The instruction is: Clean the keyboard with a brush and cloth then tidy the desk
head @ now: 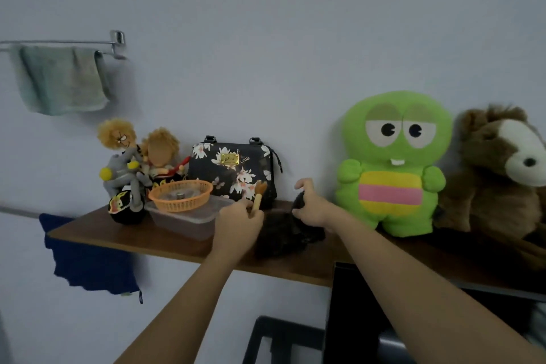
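head view: i'm seeing left hand gripping the brush near upright, bristles pointing up; right hand clutching a dark bundle.

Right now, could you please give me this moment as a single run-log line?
place: wooden shelf | left hand: holds brush, bristles up | right hand: grips dark bundle on shelf

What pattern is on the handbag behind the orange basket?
The handbag is black with white and pinkish flowers; the head view shows it best.

2 bare forearms, left hand and right hand
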